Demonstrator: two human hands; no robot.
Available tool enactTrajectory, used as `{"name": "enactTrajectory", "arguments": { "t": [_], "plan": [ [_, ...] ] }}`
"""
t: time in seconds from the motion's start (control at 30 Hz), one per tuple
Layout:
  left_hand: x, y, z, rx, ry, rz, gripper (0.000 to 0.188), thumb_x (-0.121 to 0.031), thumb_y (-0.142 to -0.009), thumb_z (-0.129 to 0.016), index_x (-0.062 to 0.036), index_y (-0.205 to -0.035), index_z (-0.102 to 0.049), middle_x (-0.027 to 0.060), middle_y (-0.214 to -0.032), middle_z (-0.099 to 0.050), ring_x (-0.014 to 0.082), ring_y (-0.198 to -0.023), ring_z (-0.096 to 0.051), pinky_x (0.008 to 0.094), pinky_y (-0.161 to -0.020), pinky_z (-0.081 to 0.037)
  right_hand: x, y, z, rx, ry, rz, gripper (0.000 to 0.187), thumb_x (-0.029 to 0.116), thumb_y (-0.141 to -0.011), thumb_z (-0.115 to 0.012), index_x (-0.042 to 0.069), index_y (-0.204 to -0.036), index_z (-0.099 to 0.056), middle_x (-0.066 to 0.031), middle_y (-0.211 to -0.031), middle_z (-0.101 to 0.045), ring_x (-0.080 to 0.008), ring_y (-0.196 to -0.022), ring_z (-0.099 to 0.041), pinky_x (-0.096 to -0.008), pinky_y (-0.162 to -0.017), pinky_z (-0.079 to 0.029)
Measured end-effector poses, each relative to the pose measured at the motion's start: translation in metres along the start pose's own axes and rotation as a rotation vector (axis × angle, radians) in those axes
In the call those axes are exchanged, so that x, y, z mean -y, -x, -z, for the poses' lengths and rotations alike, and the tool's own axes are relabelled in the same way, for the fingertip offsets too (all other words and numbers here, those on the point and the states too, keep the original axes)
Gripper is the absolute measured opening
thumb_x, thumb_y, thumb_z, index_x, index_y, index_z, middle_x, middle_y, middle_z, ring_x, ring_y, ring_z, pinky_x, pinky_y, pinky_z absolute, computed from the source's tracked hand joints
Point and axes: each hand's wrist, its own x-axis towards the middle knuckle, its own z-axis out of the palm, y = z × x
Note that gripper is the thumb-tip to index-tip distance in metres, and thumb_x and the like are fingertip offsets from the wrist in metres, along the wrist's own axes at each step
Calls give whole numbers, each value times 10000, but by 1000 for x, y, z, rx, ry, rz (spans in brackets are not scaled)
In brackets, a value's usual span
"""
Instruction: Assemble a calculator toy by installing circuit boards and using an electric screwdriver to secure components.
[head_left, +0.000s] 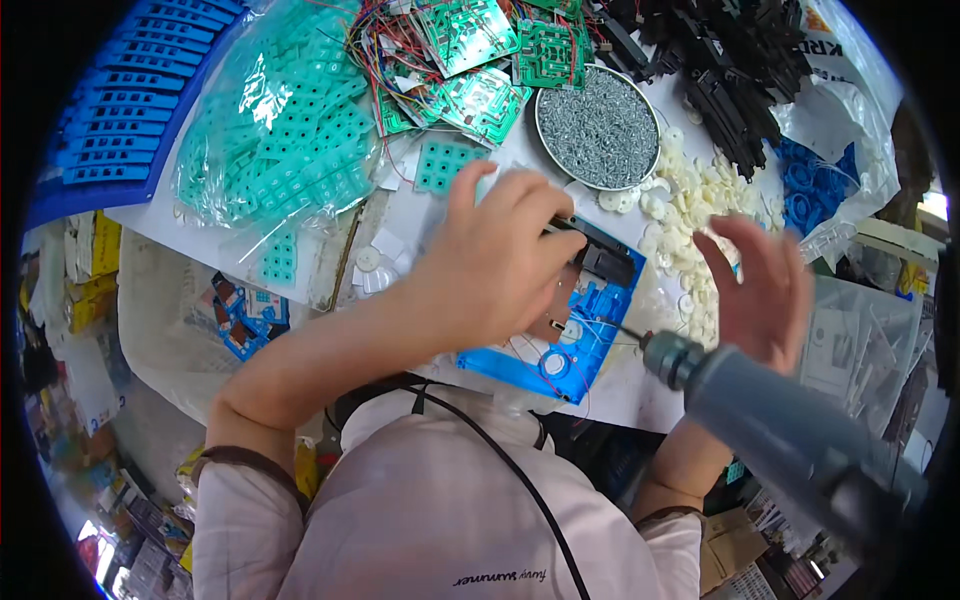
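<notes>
A blue plastic housing lies in front of me, with thin wires, a brown circuit board and a black plastic part in it. My left hand reaches over its far left side, thumb and fingers closed on the black part's left end. To the right, my right hand is raised with fingers apart, slightly blurred and holding nothing I can see. A grey electric screwdriver passes in front of that hand and covers part of it; its bit points at the housing's right edge.
A round dish of screws stands beyond the housing, beside cream plastic pieces. Farther back are green circuit boards, black parts and bagged teal rubber keypads. Blue housings are stacked far left. A black cable crosses my shirt.
</notes>
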Motion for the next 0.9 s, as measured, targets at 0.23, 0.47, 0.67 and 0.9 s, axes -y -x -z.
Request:
{"name": "enactTrajectory", "arguments": {
  "t": [0.23,0.47,0.67,0.9],
  "plan": [
    [58,-102,-43,-6,-251,56,129,-235,-847,-730,-137,-932,-722,39,-961,-687,252,-1012,-630,527,-922,-400,36,-78,6,604,-254,353,882,492,-858,-813,111,-1522,-374,-86,-1011,-617,-183,-768,-569,-322,-666,-440],
    [66,-108,-53,-96,-364,27,203,-292,-926,-629,-143,-851,-745,50,-897,-726,278,-945,-660,511,-889,-399,14,-44,-4,28,-249,268,564,235,-882,-813,27,-1299,-497,-108,-907,-611,-172,-712,-575,-326,-676,-483],
    [46,-116,-25,131,-183,83,277,-381,-928,-669,-120,-835,-673,51,-849,-679,264,-911,-634,490,-886,-368,13,-33,-11,-105,-248,265,469,123,-859,-813,44,-1186,-485,-95,-826,-603,-185,-683,-574,-349,-646,-496],
    [-15,-55,-17,22,118,-205,147,-191,-792,-798,-161,-831,-659,-26,-843,-647,199,-862,-612,456,-937,-341,21,-15,-20,-18,-368,306,400,226,-969,-701,128,-1290,-484,22,-721,-561,-116,-609,-520,-310,-635,-456]
  ]
}}
